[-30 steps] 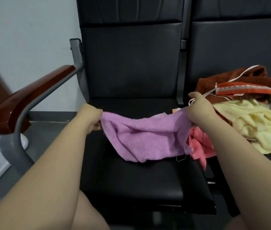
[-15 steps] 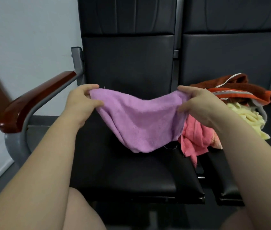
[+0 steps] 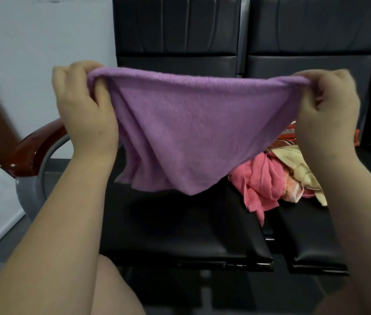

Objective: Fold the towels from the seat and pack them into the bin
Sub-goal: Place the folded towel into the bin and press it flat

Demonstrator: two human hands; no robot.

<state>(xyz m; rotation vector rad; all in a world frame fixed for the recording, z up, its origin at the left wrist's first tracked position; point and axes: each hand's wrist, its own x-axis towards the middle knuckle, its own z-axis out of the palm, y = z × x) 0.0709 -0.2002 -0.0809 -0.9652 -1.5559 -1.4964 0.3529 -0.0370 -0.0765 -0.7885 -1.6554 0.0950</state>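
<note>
A purple towel (image 3: 193,130) hangs in the air above the black seat (image 3: 180,228), stretched between both hands. My left hand (image 3: 84,105) pinches its upper left corner, and my right hand (image 3: 325,105) pinches the upper right corner. The towel sags into a point below its taut top edge. On the seat to the right lies a heap of towels: a pink one (image 3: 259,180), a pale yellow one (image 3: 298,164) and an orange-striped one (image 3: 290,135), partly hidden behind my right arm. No bin is in view.
Two black padded chairs stand side by side against a pale wall. A brown wooden armrest (image 3: 36,146) on a grey metal frame sticks out at the left. My knee (image 3: 116,289) shows at the bottom.
Both hands have lifted the purple towel from the seat up to chest height and pulled its top edge taut. The hands moved apart.
</note>
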